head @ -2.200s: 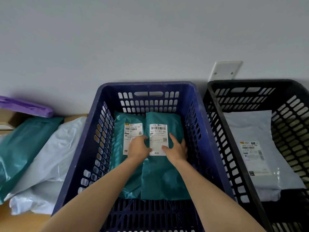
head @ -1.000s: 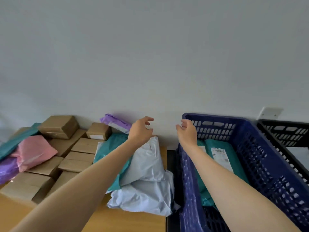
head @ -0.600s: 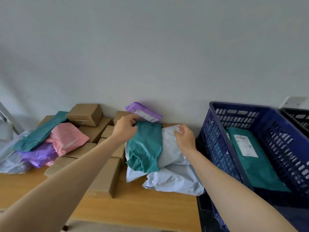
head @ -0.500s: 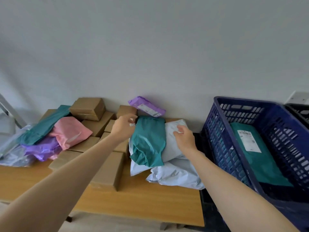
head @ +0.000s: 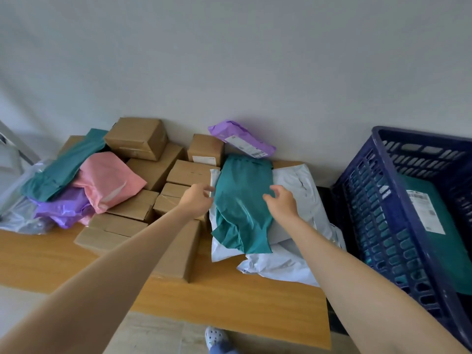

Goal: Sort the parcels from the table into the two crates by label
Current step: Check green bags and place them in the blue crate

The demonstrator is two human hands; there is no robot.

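Left hand (head: 198, 198) at left edge of green bag (head: 242, 213), right hand (head: 281, 204) over its right side, both loose, empty. We pinch both edges, lift, flip to read it before crating.

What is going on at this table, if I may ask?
A person is sorting parcels. Both hands reach for the teal parcel lying on pale grey bags on the table: the left hand is at its left edge, the right hand open above it. The blue crate on the right holds a labelled teal parcel; cardboard boxes wait on the left.
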